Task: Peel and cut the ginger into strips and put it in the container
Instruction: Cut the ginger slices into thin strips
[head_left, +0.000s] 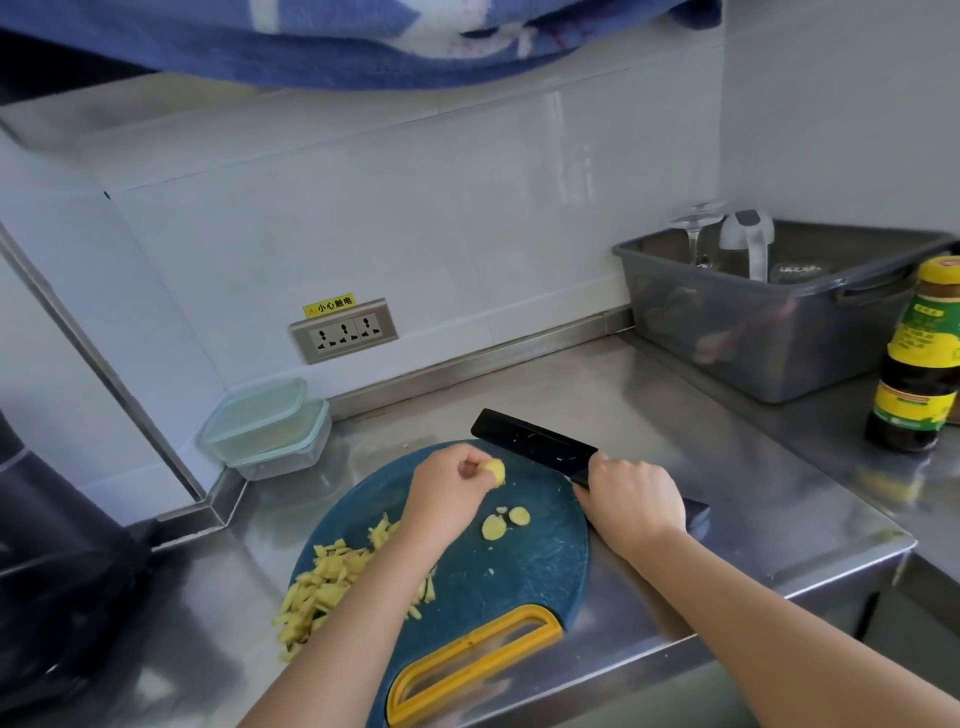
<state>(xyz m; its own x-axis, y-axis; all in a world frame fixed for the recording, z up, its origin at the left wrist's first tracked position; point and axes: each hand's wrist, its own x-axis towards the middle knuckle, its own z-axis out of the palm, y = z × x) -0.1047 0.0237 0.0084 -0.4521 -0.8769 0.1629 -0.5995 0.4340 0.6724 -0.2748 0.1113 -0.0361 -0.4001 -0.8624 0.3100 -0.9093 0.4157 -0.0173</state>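
Note:
On the round blue cutting board (524, 566) my left hand (447, 488) pinches a small peeled ginger piece (494, 472) near the board's far edge. My right hand (631, 499) grips the handle of a black cleaver (535, 441), whose blade lies flat beyond the board. Two thin ginger slices (504, 522) lie between my hands. A pile of ginger strips (324, 582) covers the board's left side, partly hidden by my left forearm. Two stacked clear containers (267, 428) with pale green lids stand at the back left corner.
The steel counter (727, 493) ends in an edge at the right. A grey tub (769, 332) with glassware stands at the back right, and a dark sauce bottle (919, 358) beside it. A wall socket (344, 330) sits behind. A dark appliance (57, 571) fills the left.

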